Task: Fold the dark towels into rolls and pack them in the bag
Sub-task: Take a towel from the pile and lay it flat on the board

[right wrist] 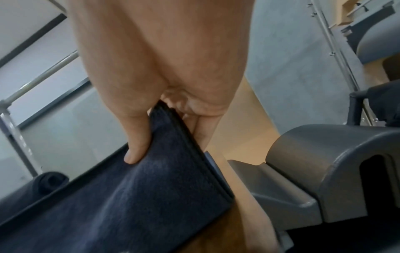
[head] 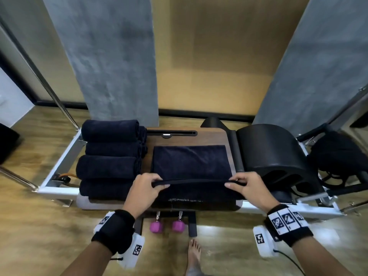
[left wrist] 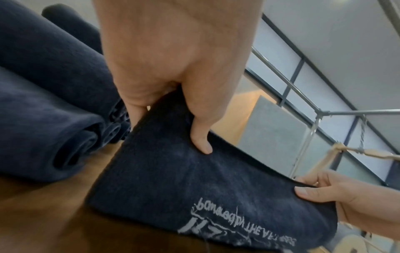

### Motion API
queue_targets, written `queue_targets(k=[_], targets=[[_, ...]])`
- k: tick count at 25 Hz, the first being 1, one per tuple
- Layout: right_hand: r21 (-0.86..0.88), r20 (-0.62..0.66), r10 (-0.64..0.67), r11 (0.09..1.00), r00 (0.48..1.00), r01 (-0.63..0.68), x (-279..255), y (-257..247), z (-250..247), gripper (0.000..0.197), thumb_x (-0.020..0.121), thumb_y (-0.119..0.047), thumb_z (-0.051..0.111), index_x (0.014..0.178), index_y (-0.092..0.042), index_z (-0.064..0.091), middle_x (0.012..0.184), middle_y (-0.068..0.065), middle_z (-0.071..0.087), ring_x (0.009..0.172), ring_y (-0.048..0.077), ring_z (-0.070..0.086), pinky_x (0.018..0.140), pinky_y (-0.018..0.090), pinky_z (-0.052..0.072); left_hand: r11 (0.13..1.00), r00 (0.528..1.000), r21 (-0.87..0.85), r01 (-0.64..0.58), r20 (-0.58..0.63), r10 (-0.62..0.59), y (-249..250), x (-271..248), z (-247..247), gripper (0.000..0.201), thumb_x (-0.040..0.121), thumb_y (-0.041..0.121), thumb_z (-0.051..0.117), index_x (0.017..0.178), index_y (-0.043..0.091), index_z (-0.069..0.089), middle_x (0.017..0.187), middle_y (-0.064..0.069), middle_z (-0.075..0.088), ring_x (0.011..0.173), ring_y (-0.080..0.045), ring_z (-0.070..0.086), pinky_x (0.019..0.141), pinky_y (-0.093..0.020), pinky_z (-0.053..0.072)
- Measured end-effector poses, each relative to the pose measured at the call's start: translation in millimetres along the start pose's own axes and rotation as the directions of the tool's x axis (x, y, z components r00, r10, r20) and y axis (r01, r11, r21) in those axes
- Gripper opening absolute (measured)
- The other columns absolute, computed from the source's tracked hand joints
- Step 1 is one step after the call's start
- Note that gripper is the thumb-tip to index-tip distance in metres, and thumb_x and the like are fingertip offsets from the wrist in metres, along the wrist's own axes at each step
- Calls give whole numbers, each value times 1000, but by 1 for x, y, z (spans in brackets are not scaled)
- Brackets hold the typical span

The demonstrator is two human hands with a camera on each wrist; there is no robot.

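A dark towel (head: 190, 162) lies spread on the wooden board (head: 211, 136), and everything else here sits around that board. The towel's near edge is lifted off the board into a raised fold, and both hands hold that fold. The left hand (head: 146, 189) pinches the fold's left end, thumb on the near face and fingers curled over the far side; the left wrist view shows the thumb (left wrist: 200, 137) pressed into the cloth and pale stitched lettering (left wrist: 236, 222) on the hanging part below. The right hand (head: 248, 189) pinches the fold's right end the same way; in the right wrist view its thumb (right wrist: 137, 145) lies on the near face and the other fingers sit behind the doubled edge. The far half of the towel rests flat on the board, square to its sides. On the board's left part lies a stack of rolled towels (head: 109, 156), four rolls showing along the front with more ends showing behind them, just beside the flat towel but not touching it as far as can be seen. At the board's far edge a black slotted bar (head: 171, 133) lies crosswise. Off the board's right edge stands a black padded barrel (head: 272, 154), and beyond that, further right, a black bag (head: 336, 154) sits on the metal frame (head: 59, 164). Below the board's near edge, two pink dumbbells (head: 166, 226) rest on the wood floor (head: 39, 226), and a bare foot (head: 194, 255) stands nearer the viewer.
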State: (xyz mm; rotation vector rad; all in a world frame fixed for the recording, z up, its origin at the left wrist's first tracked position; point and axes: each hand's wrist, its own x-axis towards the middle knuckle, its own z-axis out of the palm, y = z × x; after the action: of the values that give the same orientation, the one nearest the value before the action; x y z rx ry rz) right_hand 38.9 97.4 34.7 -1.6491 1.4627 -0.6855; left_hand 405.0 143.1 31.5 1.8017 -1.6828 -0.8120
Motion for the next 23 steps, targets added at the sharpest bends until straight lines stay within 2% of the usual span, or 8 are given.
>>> queue_targets(k=[3, 6, 10, 12, 15, 18, 21, 23], targets=[[119, -50, 20, 993, 999, -14, 41, -10, -14, 6, 86, -13, 85, 88, -16, 81, 90, 0, 81, 98, 21, 75, 91, 40, 60, 995, 995, -103, -1, -96, -9, 14, 37, -8, 7, 92, 25, 82, 86, 25, 79, 87, 11, 77, 93, -8, 71, 86, -39, 58], [130, -63, 15, 991, 998, -7, 88, -13, -21, 13, 87, -5, 81, 91, -18, 81, 95, -1, 80, 102, 16, 74, 98, 41, 57, 998, 982, -23, 56, -181, -59, 19, 77, -9, 9, 98, 25, 76, 100, 17, 78, 102, 1, 76, 107, -21, 68, 94, -45, 56], [72, -76, 55, 996, 996, -50, 155, -13, -20, 8, 86, -8, 83, 92, -14, 81, 97, 0, 79, 105, 16, 72, 105, 42, 54, 980, 959, 54, 192, -224, -176, 23, 130, -3, 13, 99, 25, 72, 105, 15, 77, 105, -9, 75, 108, -32, 67, 89, -43, 55], [51, -152, 108, 994, 982, -101, 180, -9, -19, 7, 88, -9, 82, 95, -12, 81, 97, 1, 78, 101, 15, 72, 103, 40, 55, 963, 946, 88, 254, -231, -228, 26, 150, 3, 21, 101, 21, 68, 119, 12, 72, 118, -13, 71, 116, -36, 64, 95, -44, 53], [-30, -323, 89, 994, 942, -105, 191, -3, -15, 12, 94, -7, 74, 102, -13, 79, 96, 0, 77, 94, 14, 72, 98, 36, 58, 947, 961, 244, 208, -231, -152, 30, 159, 20, 45, 104, 24, 61, 146, 10, 55, 147, -10, 51, 139, -31, 46, 113, -46, 41], [-34, -201, -3, 999, 980, -3, 185, 2, 0, 31, 94, 6, 65, 89, -21, 79, 85, -3, 78, 82, 11, 73, 85, 31, 61, 950, 983, 311, 39, -182, 19, 35, 150, 45, 25, 105, 29, 57, 124, 15, 66, 125, -1, 58, 121, -23, 52, 103, -45, 45], [-109, 29, -33, 993, 999, 36, 175, 5, 16, 31, 93, 7, 64, 87, -18, 80, 81, -3, 78, 80, 9, 74, 87, 33, 61, 960, 990, 244, -134, 81, 118, 40, 130, 76, 24, 107, 36, 55, 95, 19, 68, 93, 7, 59, 94, -15, 56, 89, -43, 49], [-236, 82, -17, 971, 996, 36, 169, 5, 18, 25, 94, 3, 63, 93, -15, 81, 86, -3, 78, 88, 10, 72, 91, 32, 58, 938, 964, 285, -198, 232, 133, 40, 118, 93, 29, 107, 46, 50, 97, 23, 66, 93, 10, 58, 91, -12, 57, 88, -42, 49]])
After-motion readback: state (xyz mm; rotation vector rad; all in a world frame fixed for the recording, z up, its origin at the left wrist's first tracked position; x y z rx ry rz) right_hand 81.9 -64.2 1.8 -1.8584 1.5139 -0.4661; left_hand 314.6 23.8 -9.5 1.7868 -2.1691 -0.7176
